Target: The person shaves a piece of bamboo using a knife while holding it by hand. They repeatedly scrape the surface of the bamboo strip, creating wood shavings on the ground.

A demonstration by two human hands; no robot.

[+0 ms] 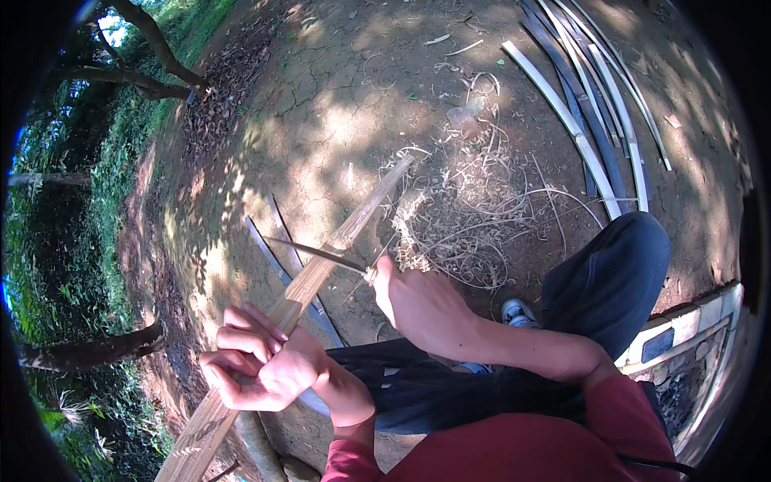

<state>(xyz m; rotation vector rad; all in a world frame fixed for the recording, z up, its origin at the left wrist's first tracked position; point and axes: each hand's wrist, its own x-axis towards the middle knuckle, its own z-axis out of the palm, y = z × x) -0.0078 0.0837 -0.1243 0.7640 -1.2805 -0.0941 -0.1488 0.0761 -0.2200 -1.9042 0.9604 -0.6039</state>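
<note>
A long, pale split bamboo strip [325,261] runs slantwise from the lower left up toward the middle of the ground. My left hand [269,361], palm up with curled fingers, is closed on its lower half; part of the strip is hidden behind the hand. In my right hand [426,309] is a knife, gripped by its handle, which my fingers mostly cover. The thin dark knife blade [313,252] lies crosswise over the strip, beyond my left hand. Thin curled bamboo shavings [462,217] are heaped on the ground beside the strip's far end.
Several long bamboo strips [590,104] lie at the far right. Two dark strips [281,261] rest on the ground left of the knife. My bent knee [610,273] rises at right, near a low pale-edged structure [683,337]. Trees and greenery [80,241] line the left.
</note>
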